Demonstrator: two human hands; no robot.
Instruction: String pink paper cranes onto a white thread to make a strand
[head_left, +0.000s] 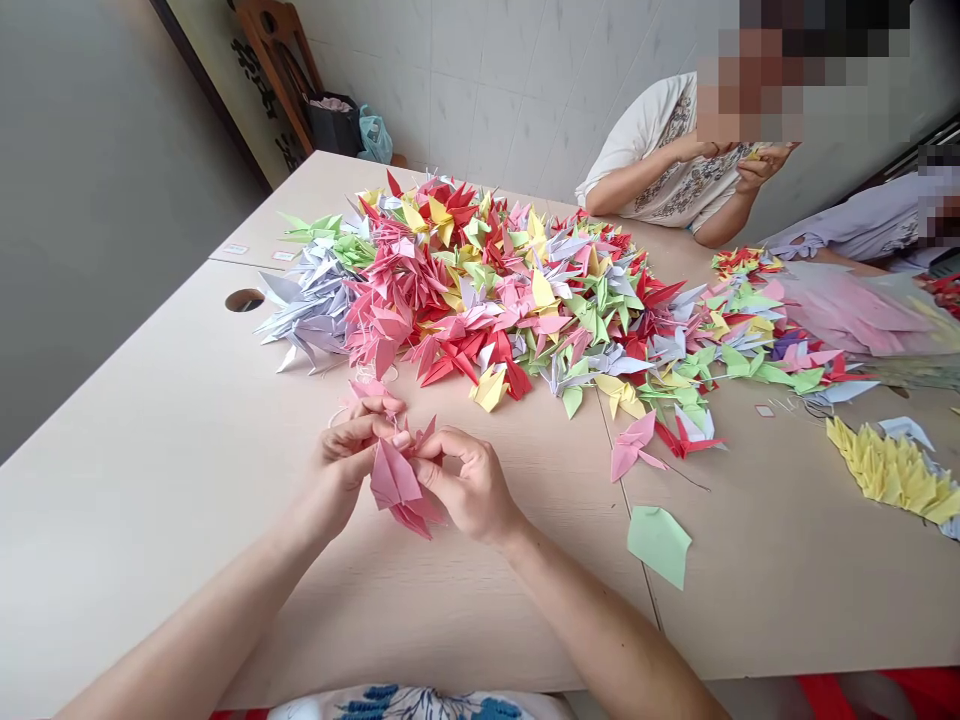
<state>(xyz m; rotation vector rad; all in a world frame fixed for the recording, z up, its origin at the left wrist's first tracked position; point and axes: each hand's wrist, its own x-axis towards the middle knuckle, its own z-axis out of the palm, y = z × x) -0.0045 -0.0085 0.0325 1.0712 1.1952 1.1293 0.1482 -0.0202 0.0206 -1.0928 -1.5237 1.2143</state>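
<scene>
Both my hands meet over the near part of the table, around pink paper cranes (396,478) that hang together in a small cluster. My left hand (356,440) is closed, its fingers pinching the cluster's upper left side, where a pale thread (335,418) shows by the knuckles. With thumb and forefinger together, my right hand (469,480) grips the cluster's right side. The exact spot between its fingertips is hidden. Just beyond my hands lies a large heap of folded paper cranes (450,290) in red, pink, yellow, green and pale lilac.
Right of my hands lie a loose pink crane (634,445) and a green paper piece (660,545). A yellow crane string (889,470) and a clear plastic bag (855,310) are farther right. Across the table sits a person (667,150), hands raised; another person's sleeve (847,225) shows behind.
</scene>
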